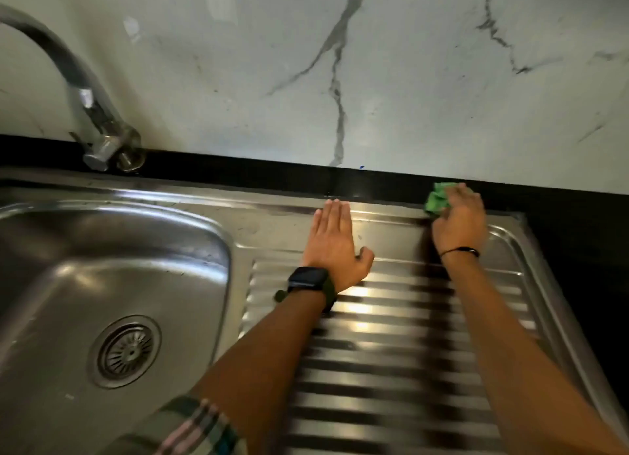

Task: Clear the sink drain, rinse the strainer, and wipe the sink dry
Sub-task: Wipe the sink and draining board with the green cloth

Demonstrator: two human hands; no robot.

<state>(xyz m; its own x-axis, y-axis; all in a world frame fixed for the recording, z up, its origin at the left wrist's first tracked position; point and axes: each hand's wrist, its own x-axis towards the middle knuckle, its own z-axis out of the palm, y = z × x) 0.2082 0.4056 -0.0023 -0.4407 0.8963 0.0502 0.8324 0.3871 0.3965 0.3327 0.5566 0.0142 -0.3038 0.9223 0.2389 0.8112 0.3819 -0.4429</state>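
1. pressing a crumpled green cloth (436,201) at the drainboard's (391,352) back edge, the right hand (459,221) grips it.
2. left hand (335,243) rests flat, fingers straight.
3. strainer (124,351) sits in the sink (112,250) drain.

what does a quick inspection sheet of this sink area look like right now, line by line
surface: steel sink with ribbed drainboard on its right, set in a black counter; glare and blur hide whether it is wet
job's things: strainer seated in the drain; green cloth bunched at the drainboard's far edge
clutter: nothing seen
grippers: left hand flat on the steel, fingers straight; right hand on the cloth, fingers blurred
cables: nothing seen
surroundings: curved faucet at far left, no water seen running; marble-look wall behind; watch on left wrist, thin band on right
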